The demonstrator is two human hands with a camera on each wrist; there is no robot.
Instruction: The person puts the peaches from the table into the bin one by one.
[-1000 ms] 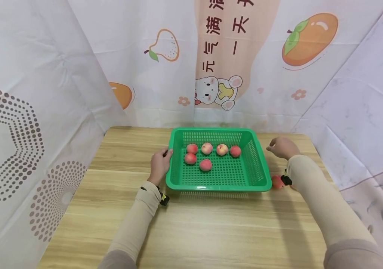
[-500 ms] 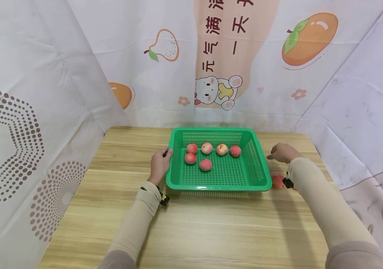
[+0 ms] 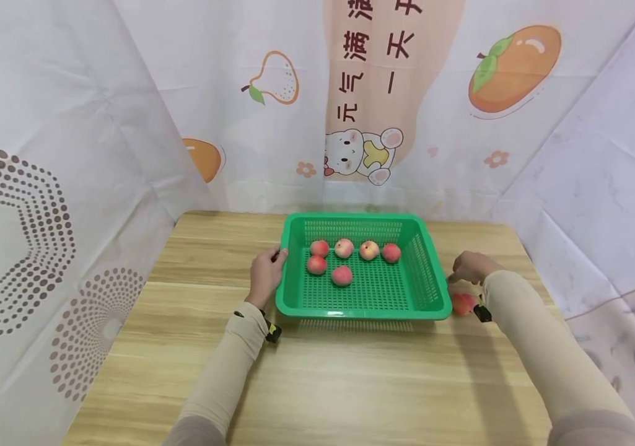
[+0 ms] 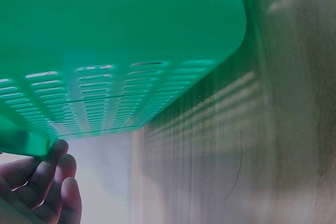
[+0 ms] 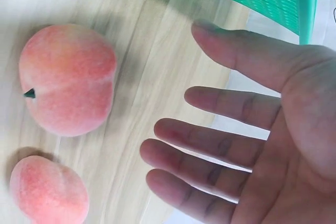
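This looks like a staged recording booth, not a lived-in room. A wooden table (image 3: 317,371) stands closed in by hung sheets: behind it a printed backdrop (image 3: 384,93) with a cartoon bear, pear, persimmons and Chinese characters; left of it a dotted sheet (image 3: 33,217); right of it a marbled sheet (image 3: 607,186). On the table sit a green basket (image 3: 429,272) and peaches (image 3: 342,275), looking like props.

Bright even light; soft shadow under my right hand (image 5: 252,129); basket (image 4: 121,40) blurred close beside my left hand (image 4: 42,187).
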